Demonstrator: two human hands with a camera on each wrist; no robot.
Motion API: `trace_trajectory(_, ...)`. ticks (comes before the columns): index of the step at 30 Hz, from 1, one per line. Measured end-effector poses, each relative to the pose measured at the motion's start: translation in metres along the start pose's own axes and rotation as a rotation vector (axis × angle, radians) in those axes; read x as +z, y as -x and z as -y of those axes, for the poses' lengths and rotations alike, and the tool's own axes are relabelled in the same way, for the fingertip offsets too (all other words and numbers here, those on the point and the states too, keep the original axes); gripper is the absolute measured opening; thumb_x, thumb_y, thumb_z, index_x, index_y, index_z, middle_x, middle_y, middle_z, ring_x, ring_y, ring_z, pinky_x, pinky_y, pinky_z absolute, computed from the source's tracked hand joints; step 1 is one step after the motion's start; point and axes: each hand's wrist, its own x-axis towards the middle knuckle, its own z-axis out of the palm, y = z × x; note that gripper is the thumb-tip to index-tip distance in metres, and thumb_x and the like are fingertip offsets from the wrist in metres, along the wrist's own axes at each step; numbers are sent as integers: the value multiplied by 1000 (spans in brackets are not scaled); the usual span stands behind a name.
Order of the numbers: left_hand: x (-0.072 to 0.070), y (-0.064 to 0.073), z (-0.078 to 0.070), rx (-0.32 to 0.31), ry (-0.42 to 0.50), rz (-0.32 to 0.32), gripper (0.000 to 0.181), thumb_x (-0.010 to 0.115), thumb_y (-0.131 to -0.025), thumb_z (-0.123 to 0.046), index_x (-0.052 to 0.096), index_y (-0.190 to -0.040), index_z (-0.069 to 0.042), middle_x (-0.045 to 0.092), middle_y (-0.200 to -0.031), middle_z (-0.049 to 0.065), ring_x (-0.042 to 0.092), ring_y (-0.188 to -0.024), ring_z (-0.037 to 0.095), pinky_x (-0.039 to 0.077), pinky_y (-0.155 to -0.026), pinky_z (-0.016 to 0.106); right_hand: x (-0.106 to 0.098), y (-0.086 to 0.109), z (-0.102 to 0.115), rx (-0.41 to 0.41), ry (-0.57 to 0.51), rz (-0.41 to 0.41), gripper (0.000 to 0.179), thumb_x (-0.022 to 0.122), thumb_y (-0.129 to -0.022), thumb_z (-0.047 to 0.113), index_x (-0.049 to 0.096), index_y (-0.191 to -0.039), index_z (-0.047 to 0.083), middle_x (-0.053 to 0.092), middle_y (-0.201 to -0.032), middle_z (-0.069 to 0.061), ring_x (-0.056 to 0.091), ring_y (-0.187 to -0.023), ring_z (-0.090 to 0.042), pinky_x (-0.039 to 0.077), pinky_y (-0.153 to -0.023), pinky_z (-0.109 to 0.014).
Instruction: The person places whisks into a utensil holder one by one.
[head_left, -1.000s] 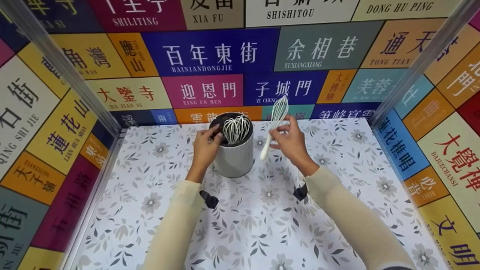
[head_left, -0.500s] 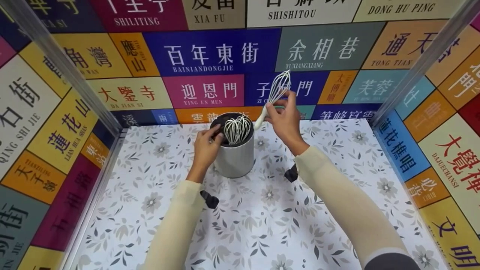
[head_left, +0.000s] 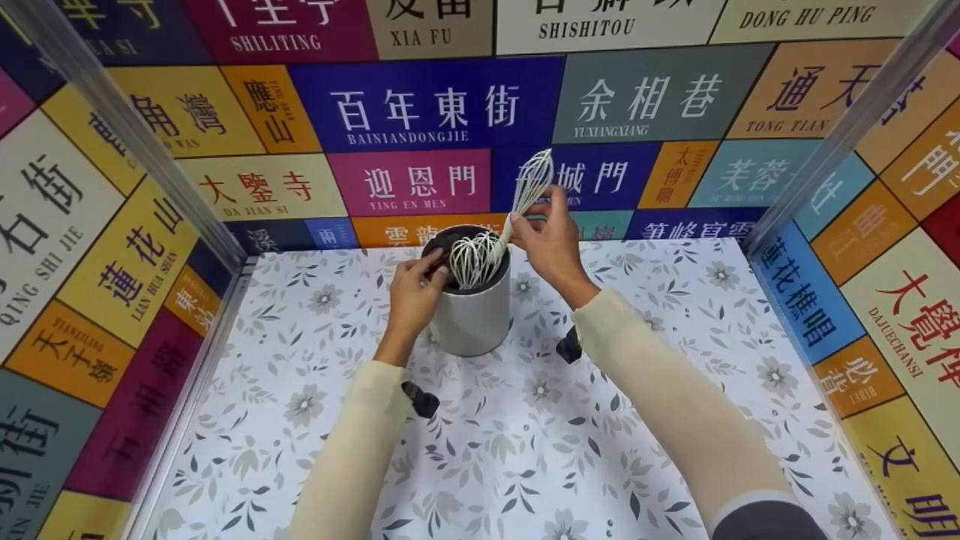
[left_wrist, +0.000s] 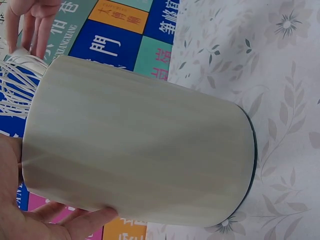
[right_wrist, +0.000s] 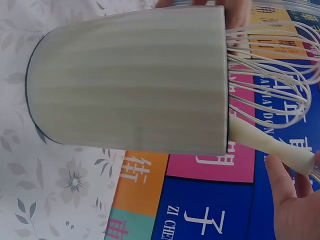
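A light grey utensil holder (head_left: 471, 322) with a dark inside stands upright on the table. Wire loops of a white whisk (head_left: 469, 259) stick out of its mouth, more than one whisk possibly among them. My left hand (head_left: 412, 296) grips the holder's left rim, fingers bent over the edge. Above the right rim my right hand (head_left: 551, 236) pinches a second white whisk (head_left: 534, 178) near where handle and wires meet, loops up. In the right wrist view that whisk's handle (right_wrist: 275, 145) dips past the rim, its lower end hidden inside the holder.
A white tablecloth (head_left: 540, 450) with grey flowers and leaves covers the table. Colourful panels (head_left: 420, 105) with printed characters wall in the back and both sides. Clear corner posts (head_left: 832, 127) rise at the back corners.
My right hand has lifted the whisk and carried it left, from beside the holder to over its mouth, and its handle end has entered. The left hand keeps its place on the rim.
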Motion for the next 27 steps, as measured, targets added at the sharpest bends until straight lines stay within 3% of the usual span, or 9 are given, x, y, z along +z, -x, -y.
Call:
trace_trajectory(4,1,0,0,10,0,-6,38,69,-94,-21,71,-132,-14,62,-121,23,61,-109,35,47,-98,48,4,1,-7,-12,118,49,51,64,-100,25,38,-143,14,65,-118,-8,72,-102,-19,60,-82,-33)
trace_trajectory(9,1,-1,-1,9,-8,-4,38,69,-95,-21,71,-132,-14,62,-121,23,60,-108,35,46,-98,48,6,5,-12,-27,227,115,45,63,-101,31,42,-137,17,65,-117,-7,70,-104,-21,59,-81,-35)
trace_trajectory(14,0,0,-2,4,-10,-5,38,69,-94,-20,71,-132,-14,62,-121,23,60,-108,34,47,-98,48,6,5,-15,-40,262,125,45,63,-101,34,44,-136,11,66,-116,-8,69,-107,-25,58,-84,-37)
trace_trajectory(21,0,-1,-1,-4,-11,-3,39,67,-95,-20,70,-133,-15,62,-122,23,60,-109,34,46,-98,48,5,5,-15,-21,308,129,51,64,-98,37,46,-139,12,68,-115,-6,68,-106,-21,55,-91,-39)
trace_trajectory(27,1,-1,0,-13,-14,1,40,65,-93,-21,70,-133,-15,62,-120,20,60,-108,32,46,-97,47,6,3,-18,-42,326,123,47,68,-95,31,51,-134,9,69,-115,-8,68,-103,-22,53,-94,-38)
